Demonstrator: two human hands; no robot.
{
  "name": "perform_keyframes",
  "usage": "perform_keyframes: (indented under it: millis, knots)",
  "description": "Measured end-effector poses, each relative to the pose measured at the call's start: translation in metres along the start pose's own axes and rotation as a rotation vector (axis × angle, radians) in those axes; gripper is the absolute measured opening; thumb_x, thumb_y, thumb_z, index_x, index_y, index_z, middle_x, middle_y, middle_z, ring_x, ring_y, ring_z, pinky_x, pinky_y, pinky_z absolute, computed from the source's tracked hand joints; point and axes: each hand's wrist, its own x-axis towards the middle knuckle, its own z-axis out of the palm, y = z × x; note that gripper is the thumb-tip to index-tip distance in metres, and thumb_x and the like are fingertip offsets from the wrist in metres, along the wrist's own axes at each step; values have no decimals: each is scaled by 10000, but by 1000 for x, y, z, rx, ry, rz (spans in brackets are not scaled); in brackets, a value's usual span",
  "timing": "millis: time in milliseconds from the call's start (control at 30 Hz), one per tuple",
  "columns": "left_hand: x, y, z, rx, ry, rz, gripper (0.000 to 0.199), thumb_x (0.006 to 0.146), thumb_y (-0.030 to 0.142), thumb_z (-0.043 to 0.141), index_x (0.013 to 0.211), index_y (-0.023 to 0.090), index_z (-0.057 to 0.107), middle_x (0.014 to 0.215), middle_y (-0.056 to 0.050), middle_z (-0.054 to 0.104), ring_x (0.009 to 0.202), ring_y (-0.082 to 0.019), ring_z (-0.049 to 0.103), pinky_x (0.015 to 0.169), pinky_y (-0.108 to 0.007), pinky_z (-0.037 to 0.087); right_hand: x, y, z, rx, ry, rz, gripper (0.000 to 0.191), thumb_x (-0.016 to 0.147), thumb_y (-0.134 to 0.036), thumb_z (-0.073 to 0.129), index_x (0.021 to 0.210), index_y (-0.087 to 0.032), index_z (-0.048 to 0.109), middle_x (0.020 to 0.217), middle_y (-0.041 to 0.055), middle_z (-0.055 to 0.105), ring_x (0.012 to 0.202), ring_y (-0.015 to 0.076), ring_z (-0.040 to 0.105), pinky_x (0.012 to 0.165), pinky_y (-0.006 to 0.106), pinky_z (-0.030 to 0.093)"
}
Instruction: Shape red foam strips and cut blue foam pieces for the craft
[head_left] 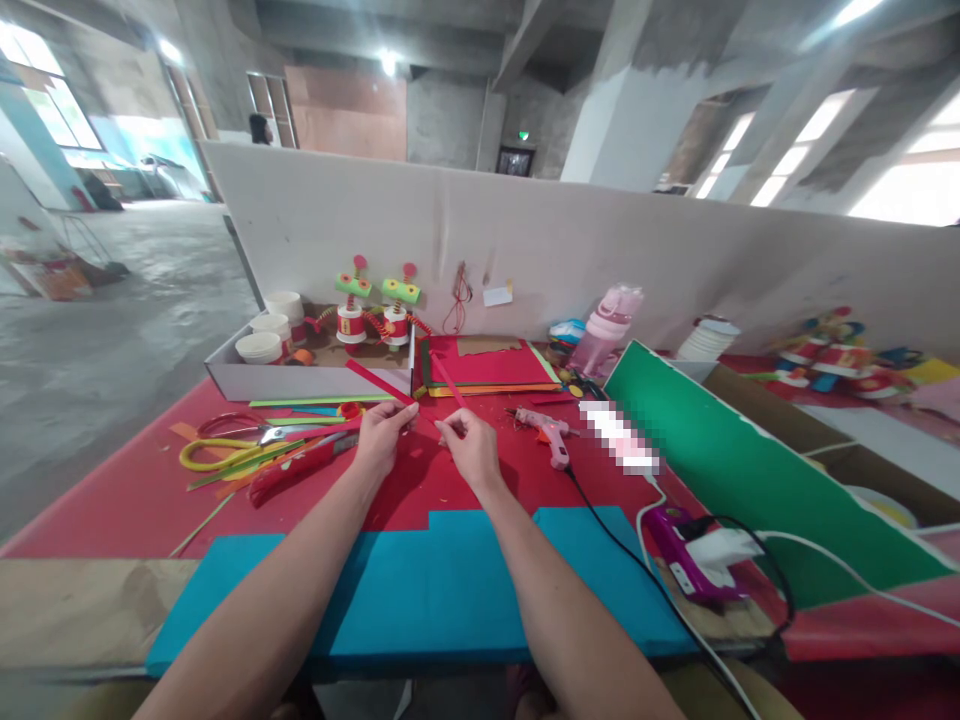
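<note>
Over the red-covered table (pixel 90 515), a red paper strip (pixel 377 381) is pinched between the left hand's (pixel 379 437) thumb and fingers, its free end pointed away and to the left. By the right hand (pixel 474 450), a second red strip (pixel 448 380) is pinched, its end pointed away; whether the strips are joined cannot be told. Beneath the forearms, a blue covering (pixel 420 600) is spread along the near edge. Near the left hand, yellow-handled scissors (pixel 225 443) are laid among coloured strips. To the right of the right hand, a pink glue gun (pixel 551 430) is set down. Farther back, two paper-cup figures (pixel 351 325) are held in a shallow white box (pixel 300 382), and a red sheet (pixel 480 365) is stacked beside it.
</note>
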Motion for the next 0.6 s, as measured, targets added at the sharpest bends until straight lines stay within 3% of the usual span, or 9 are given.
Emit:
perform_keyframes:
  millis: [233, 367, 467, 600]
  knots:
    - [-1, 2, 1, -13, 1, -6, 305, 527, 343, 837, 552, 142, 609, 485, 17, 561, 481, -83, 478, 507, -226, 331, 1, 3, 1, 130, 9, 46, 227, 796, -374, 610, 675, -222, 491, 581, -21, 618, 581, 164, 656, 549, 236, 471]
    - [-1, 3, 1, -6, -6, -9, 301, 529, 344, 832, 551, 142, 610, 487, 16, 563, 487, -83, 476, 518, -227, 339, 3, 7, 3, 207, -36, 54, 132, 800, -340, 595, 829, -212, 592, 628, -16, 647, 596, 165, 661, 577, 249, 501]
    - [-3, 4, 2, 31, -18, 2, 302, 533, 350, 824, 542, 144, 604, 479, 16, 553, 487, -84, 466, 517, -230, 335, 3, 9, 2, 157, -89, 44, 177, 815, -298, 567, 939, -208, 656, 666, -3, 678, 612, 165, 656, 627, 263, 507]
    - [-5, 7, 4, 117, -39, 38, 300, 565, 364, 799, 534, 147, 595, 474, 16, 541, 480, -84, 451, 511, -234, 332, 4, 9, -1, 21, -101, -39, 157, 835, -279, 537, 814, -207, 675, 744, 21, 700, 697, 178, 654, 696, 277, 496]
